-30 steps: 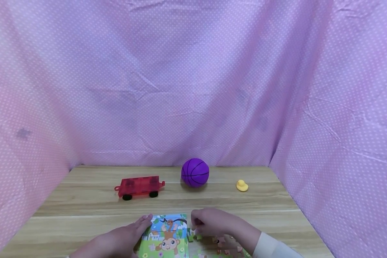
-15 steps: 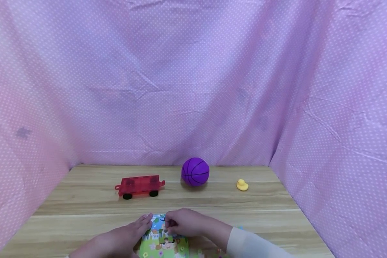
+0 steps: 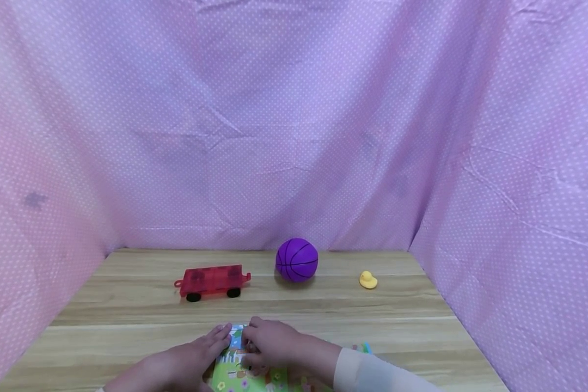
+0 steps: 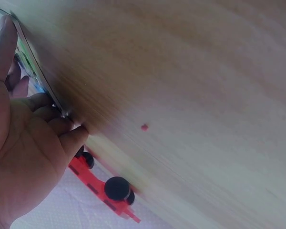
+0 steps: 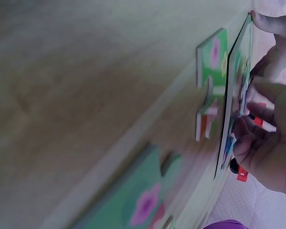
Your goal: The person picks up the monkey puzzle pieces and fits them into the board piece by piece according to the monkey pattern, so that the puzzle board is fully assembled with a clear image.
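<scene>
The picture puzzle [image 3: 230, 381], green and blue with flowers and a white fence, lies flat at the near middle of the table in the head view. Along its left edge rests my left hand [image 3: 193, 356], fingers stretched out; its thumb [image 4: 4, 43] lies at the near corner in the left wrist view. My right hand [image 3: 276, 345] is over the puzzle, fingers curled and thumb low over a puzzle piece mostly hidden beneath them. In the right wrist view these fingertips [image 5: 243, 126] are right at the puzzle's surface.
Loose puzzle pieces [image 5: 212, 57] lie right of the puzzle, some under the right forearm. Farther back stand a red toy wagon [image 3: 213, 280], a purple ball [image 3: 296, 260] and a yellow toy duck [image 3: 368, 280]. Pink dotted cloth [image 3: 294, 136] hangs around the table.
My right hand has moved left from the loose pieces onto the puzzle, carrying a piece, then lowered its fingers and thumb there. My left hand has stayed at the left edge.
</scene>
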A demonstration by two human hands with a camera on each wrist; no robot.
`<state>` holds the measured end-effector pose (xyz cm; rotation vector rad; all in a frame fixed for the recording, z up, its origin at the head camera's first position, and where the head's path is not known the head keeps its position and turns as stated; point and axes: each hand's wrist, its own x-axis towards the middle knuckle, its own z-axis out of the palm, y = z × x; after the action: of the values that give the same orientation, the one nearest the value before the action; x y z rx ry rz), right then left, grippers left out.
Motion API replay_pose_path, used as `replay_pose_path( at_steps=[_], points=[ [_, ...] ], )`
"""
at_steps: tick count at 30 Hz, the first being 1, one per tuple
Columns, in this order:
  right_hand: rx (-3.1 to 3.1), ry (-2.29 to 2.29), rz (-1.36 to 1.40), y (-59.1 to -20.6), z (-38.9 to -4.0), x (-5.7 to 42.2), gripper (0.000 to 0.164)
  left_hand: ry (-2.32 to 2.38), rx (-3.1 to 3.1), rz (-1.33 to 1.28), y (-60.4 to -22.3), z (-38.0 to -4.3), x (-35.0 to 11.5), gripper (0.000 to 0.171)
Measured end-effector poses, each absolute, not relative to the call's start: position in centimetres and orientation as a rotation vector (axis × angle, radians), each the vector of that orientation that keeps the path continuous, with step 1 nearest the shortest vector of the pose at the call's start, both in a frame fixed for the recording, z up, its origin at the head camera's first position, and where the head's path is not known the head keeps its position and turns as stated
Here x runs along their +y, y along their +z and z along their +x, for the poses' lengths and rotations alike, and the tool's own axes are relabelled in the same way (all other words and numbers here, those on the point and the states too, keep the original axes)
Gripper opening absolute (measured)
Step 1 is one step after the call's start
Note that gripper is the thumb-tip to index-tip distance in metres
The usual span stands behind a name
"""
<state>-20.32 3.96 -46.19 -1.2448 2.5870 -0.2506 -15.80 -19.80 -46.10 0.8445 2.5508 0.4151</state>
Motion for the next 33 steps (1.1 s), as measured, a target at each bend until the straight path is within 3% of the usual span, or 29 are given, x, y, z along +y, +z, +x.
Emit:
replay_pose_path(
  at_steps=[13,22,29,33],
  points=[
    [2.576,-0.049,-1.646,-46.7,-20.0,4.3,0.028,0.338,2.606,0.927,-46.5,-15.6,-19.8,0.105],
    [2.585,0.003,-1.931,-46.8,-19.5,4.0,0.021,0.327,2.620,0.937,-46.8,-15.6,-19.9,0.105],
    [2.592,0.004,-1.948,-46.8,-19.4,4.1,0.021,0.497,2.576,0.889,-46.6,-15.6,-20.6,0.101],
    [2.598,0.022,-1.954,-46.7,-19.4,4.0,0.022,0.519,2.580,0.894,-46.2,-15.6,-21.1,0.090]
  ],
)
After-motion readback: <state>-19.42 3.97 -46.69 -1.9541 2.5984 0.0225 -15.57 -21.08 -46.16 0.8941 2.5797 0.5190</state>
